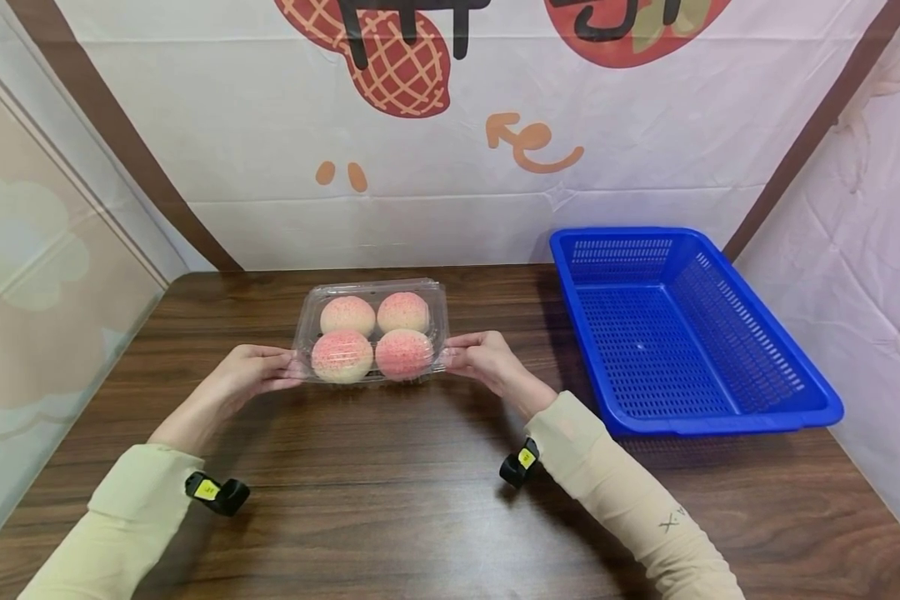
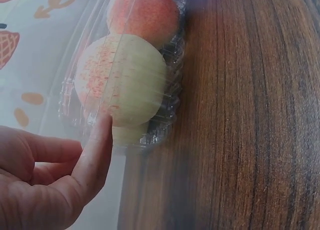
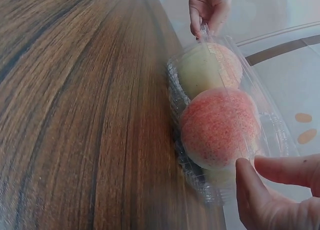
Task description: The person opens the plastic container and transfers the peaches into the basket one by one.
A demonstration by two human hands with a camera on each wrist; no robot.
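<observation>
A clear plastic clamshell box holds several round pink-and-cream peaches in two rows. My left hand pinches the box's left end, its fingertips at the rim. At the opposite end, my right hand grips the rim between thumb and fingers. In the left wrist view, the left hand's index fingertip lies against the plastic beside a pale peach. The right wrist view has a redder peach close to the right hand. Whether the box touches the table is hard to tell.
A blue perforated plastic basket stands on the right of the brown wooden table, with nothing visible inside. Behind the table hangs a printed white cloth. Each forearm carries a black strap device near the cuff.
</observation>
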